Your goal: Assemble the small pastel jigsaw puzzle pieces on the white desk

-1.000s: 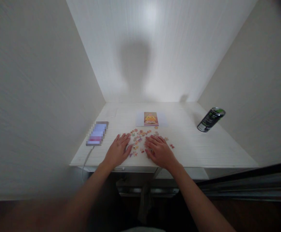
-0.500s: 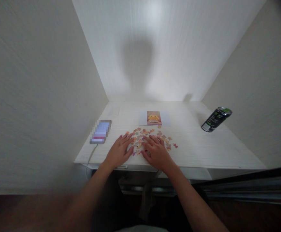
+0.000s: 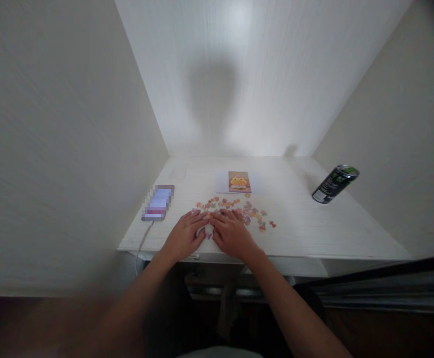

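Small pink, orange and purple jigsaw puzzle pieces (image 3: pixel 254 215) lie loosely spread on the white desk (image 3: pixel 299 233). My left hand (image 3: pixel 187 233) rests palm down at the left edge of the spread, its fingers stretched over some pieces. Close beside it, my right hand (image 3: pixel 231 233) lies flat over the middle of the pieces, fingers extended. The fingertips of both hands nearly meet, and the pieces under them are hidden. Behind the pieces lies a picture card (image 3: pixel 239 182) with a yellow figure on it, on a pale sheet (image 3: pixel 222 183).
A phone (image 3: pixel 158 203) with a blurred screen lies at the left, its white cable (image 3: pixel 142 243) running over the front edge. To the right stands a black and green drink can (image 3: pixel 335 184). Panels enclose the desk at the left, right and back.
My right hand has slid left, closer to my left hand. Pieces at the right that it covered are now uncovered. My left hand has barely moved.
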The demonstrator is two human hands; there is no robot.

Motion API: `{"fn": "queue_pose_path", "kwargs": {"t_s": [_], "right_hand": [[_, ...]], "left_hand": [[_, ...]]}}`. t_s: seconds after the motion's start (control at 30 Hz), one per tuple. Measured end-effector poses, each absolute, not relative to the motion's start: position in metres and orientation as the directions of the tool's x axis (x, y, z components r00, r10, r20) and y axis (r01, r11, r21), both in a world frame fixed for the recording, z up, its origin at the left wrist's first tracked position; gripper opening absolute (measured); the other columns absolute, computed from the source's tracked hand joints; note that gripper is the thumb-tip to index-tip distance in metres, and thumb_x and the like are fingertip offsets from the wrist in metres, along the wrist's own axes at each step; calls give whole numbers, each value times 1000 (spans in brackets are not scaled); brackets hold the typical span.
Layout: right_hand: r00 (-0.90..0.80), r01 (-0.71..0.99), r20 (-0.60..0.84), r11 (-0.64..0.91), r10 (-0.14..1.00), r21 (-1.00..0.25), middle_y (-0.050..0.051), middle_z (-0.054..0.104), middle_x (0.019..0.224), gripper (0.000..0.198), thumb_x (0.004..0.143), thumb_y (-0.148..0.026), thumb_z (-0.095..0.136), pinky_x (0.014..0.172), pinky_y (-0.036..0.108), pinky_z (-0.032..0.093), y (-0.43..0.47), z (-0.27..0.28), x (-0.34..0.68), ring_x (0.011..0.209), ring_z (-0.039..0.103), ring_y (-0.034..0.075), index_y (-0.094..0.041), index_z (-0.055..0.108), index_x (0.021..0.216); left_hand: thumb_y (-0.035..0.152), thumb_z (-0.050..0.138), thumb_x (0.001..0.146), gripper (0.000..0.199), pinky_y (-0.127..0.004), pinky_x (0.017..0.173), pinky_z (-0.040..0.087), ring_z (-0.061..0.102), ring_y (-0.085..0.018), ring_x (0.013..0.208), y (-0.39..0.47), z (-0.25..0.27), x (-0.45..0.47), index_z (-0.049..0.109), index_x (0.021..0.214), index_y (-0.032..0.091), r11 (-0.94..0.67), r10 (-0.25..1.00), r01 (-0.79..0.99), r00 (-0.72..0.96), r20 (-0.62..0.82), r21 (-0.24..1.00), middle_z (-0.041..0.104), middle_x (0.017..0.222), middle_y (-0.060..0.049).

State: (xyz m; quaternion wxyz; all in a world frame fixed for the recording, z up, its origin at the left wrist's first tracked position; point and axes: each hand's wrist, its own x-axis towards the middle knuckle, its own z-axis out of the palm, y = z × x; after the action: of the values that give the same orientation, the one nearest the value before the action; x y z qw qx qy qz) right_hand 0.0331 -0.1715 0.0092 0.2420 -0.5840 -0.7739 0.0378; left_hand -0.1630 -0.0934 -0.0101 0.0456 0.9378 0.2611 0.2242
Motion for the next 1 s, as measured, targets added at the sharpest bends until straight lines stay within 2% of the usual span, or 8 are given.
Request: {"fn": "queue_pose_path", "kwargs": {"t_s": [0.2, 0.53, 0.73, 1.0], "right_hand": [[-186, 893, 348, 306, 919, -330, 6, 61, 131, 40, 90, -24, 48, 112, 52, 20, -172, 11, 31, 125, 43, 27, -23, 57, 129], [-149, 920, 344, 257, 927, -295, 8, 60, 129, 35, 92, -26, 46, 110, 51, 23, -174, 11, 31, 123, 44, 28, -21, 58, 124], [-205, 899, 334, 312, 920, -308, 3, 57, 138, 42, 93, -27, 45, 111, 53, 21, -174, 10, 32, 129, 40, 27, -26, 52, 134], [-193, 894, 367, 317, 910, -316, 5, 62, 129, 31, 92, -28, 49, 109, 48, 26, -174, 11, 31, 122, 47, 25, -23, 61, 120]], "left_hand": [[20, 49, 93, 37, -45, 118, 30, 43, -20, 132, -95, -8, -160, 57, 129, 17, -852, 523, 482, 762, 383, 205, 54, 139, -5], [24, 52, 92, 31, -44, 114, 36, 47, -23, 126, -96, -10, -160, 63, 119, 16, -827, 559, 517, 708, 432, 222, 58, 131, -8], [25, 53, 93, 27, -42, 113, 36, 47, -22, 126, -96, -11, -160, 63, 116, 15, -822, 566, 519, 703, 431, 232, 58, 130, -8], [23, 54, 90, 20, -42, 107, 42, 52, -22, 119, -98, -5, -159, 64, 107, 18, -806, 591, 520, 682, 430, 282, 61, 124, -8]]}}
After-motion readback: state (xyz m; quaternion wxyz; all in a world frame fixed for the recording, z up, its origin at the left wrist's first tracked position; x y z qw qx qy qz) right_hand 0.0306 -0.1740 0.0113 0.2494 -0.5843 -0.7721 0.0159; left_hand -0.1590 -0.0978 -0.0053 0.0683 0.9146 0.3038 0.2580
